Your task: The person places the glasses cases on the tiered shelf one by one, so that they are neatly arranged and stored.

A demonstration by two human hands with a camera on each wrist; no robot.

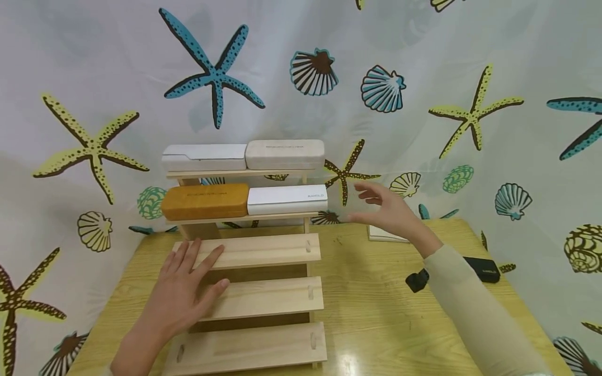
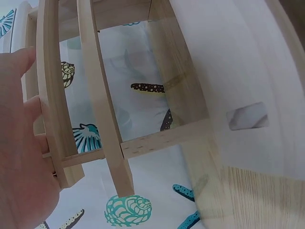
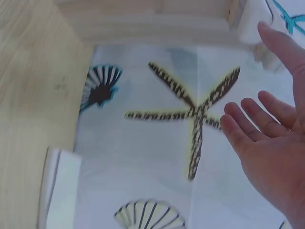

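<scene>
A tiered wooden rack (image 1: 268, 251) stands on the table. My left hand (image 1: 181, 292) rests on its left side, fingers spread over the end of the middle shelf; in the left wrist view the hand (image 2: 21, 143) lies along a wooden upright. To the right of the rack my right hand (image 1: 390, 209) hovers with thumb and fingers apart and nothing between them. Nearest to it is a white case (image 1: 288, 201), beside an orange-brown case (image 1: 204, 202) on the second shelf. The top shelf bears another white case (image 1: 204, 158) and a cream case (image 1: 285, 155).
A flat white item (image 1: 386, 234) lies at the table's back, behind the right hand. Near the right sleeve are a black case (image 1: 484, 269) and a small black object (image 1: 416, 281). Curtain (image 1: 305, 115) printed with starfish and shells surrounds the wooden table (image 1: 371, 313).
</scene>
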